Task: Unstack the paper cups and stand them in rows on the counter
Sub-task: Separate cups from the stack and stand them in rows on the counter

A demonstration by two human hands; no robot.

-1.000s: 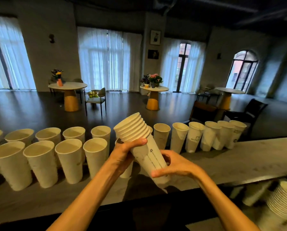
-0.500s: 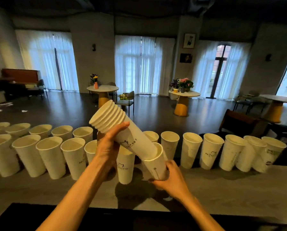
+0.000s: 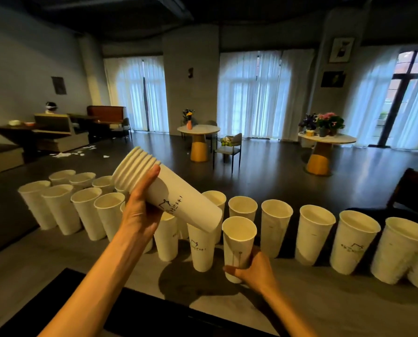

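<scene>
My left hand (image 3: 140, 210) grips a stack of white paper cups (image 3: 174, 198), tilted with its rims up to the left and its base down to the right. Just below that base, my right hand (image 3: 251, 269) holds a single cup (image 3: 238, 242) upright by its lower part, low over the grey counter (image 3: 324, 310); whether its base touches the surface is hidden. Several cups stand upright in two rows on the counter: a back row (image 3: 315, 237) running to the right edge and a front row (image 3: 86, 212) on the left.
A dark ledge (image 3: 130, 312) runs along the counter's near side. Beyond the counter lies a dark floor with round tables (image 3: 198, 142), a chair (image 3: 230, 147) and flower pots (image 3: 324, 122). Bare counter shows in front of the right cups.
The single cup has come off the bottom of the stack and moved down and right in my right hand. My left hand has lifted the stack slightly. The view has shifted right.
</scene>
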